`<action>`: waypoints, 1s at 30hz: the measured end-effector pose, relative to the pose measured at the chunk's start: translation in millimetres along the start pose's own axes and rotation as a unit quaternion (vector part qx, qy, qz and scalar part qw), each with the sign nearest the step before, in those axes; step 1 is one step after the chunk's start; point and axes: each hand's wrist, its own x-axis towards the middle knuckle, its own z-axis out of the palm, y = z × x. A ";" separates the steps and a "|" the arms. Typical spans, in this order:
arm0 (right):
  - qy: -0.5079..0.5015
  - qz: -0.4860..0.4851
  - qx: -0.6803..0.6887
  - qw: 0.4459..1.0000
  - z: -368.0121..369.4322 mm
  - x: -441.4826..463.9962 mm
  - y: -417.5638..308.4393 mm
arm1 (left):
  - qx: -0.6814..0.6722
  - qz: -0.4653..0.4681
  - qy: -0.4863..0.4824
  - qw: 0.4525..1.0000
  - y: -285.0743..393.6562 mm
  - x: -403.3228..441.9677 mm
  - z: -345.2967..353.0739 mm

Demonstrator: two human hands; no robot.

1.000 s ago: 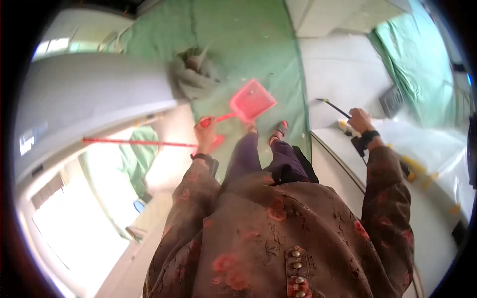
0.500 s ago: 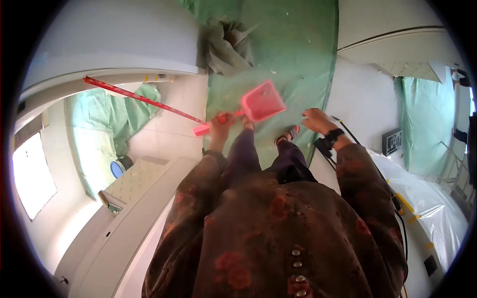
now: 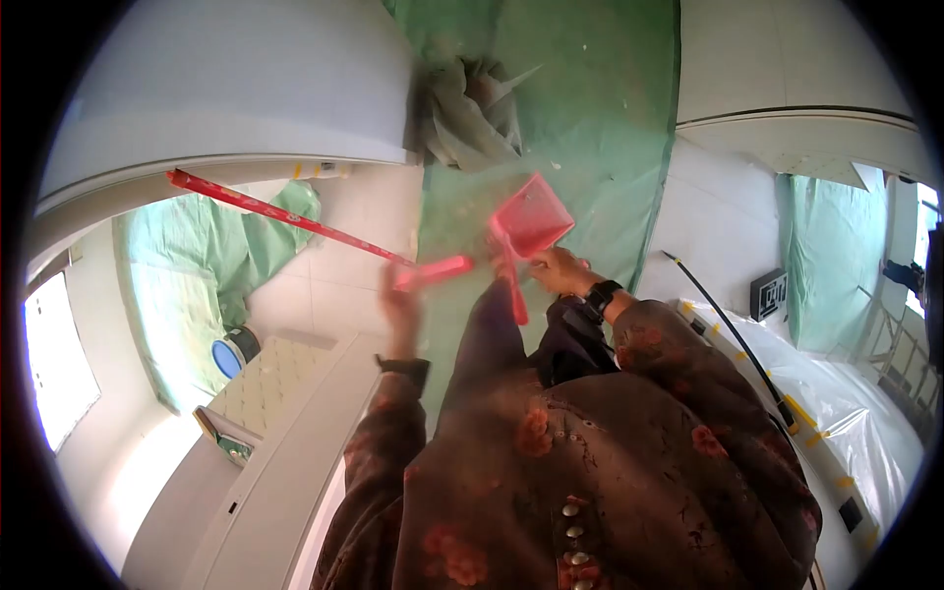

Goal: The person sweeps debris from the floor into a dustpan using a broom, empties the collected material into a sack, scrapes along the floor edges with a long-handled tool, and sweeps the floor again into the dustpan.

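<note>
My left hand, blurred, is closed on a pink bar-shaped piece. Its kind is unclear. A long red pole with a pale pattern runs from the left towards this hand; I cannot tell whether the two are joined. Right of it, a pink dustpan is tilted above the green floor sheet, its handle pointing down towards my legs. My right hand, wearing a black watch, has its fingers bent against the dustpan near the handle; the exact grip is partly hidden.
A crumpled grey bag stands on the green floor sheet. At right are a black-tipped rod, a dark patterned box and clear plastic sheeting. A blue-lidded bucket stands left, beyond a pale cabinet.
My right hand has moved left to the dustpan. My left hand has let go of the dustpan and drawn back left with the pink piece. The dustpan's handle has swung downwards.
</note>
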 end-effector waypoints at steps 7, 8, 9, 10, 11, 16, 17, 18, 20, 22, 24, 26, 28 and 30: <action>0.018 0.168 -0.036 0.985 9.2 -29.5 109.9 | -0.067 -0.146 0.235 0.959 -80.0 136.6 -108.0; 0.024 0.173 -0.032 0.984 8.7 -39.1 110.9 | -0.115 -0.117 0.199 0.966 -86.3 150.9 -106.2; 0.046 0.150 0.015 0.987 8.9 -50.1 108.0 | -0.163 -0.088 0.159 0.970 -98.4 164.8 -110.5; 0.071 0.128 0.064 0.987 12.1 -60.9 107.6 | -0.161 -0.087 0.146 0.972 -109.6 173.8 -116.3; 0.081 0.137 0.071 0.985 16.5 -69.6 112.7 | -0.193 -0.100 0.140 0.966 -120.3 182.8 -119.4; 0.095 0.051 -0.130 0.986 17.2 -98.7 115.8 | -0.158 -0.170 0.114 0.966 -58.8 162.9 -90.1; 0.085 0.019 -0.156 0.984 15.8 -103.3 109.8 | -0.203 -0.128 0.082 0.967 -51.1 152.2 -79.2; 0.093 0.022 -0.152 0.984 18.8 -106.2 111.9 | -0.246 -0.086 0.050 0.964 -39.8 140.3 -67.5; 0.099 0.069 -0.085 0.989 25.0 -113.8 115.9 | -0.248 -0.038 -0.015 0.968 -2.9 119.4 -49.7; 0.115 0.051 -0.063 0.990 33.2 -123.9 120.0 | -0.209 0.052 -0.086 0.973 68.8 91.4 -35.0; 0.132 0.029 -0.039 0.990 37.6 -139.2 124.8 | -0.217 0.093 -0.133 0.963 135.9 69.6 -31.2; 0.128 -0.023 -0.060 0.990 43.7 -154.4 126.9 | -0.220 0.139 -0.185 0.948 192.6 50.5 -27.6; 0.157 0.046 0.113 0.980 47.2 -177.9 113.0 | -0.222 0.254 -0.224 0.914 242.2 30.4 -16.9; 0.179 0.106 0.285 0.936 44.3 -208.8 89.7 | -0.208 0.307 -0.235 0.898 292.4 2.2 -6.9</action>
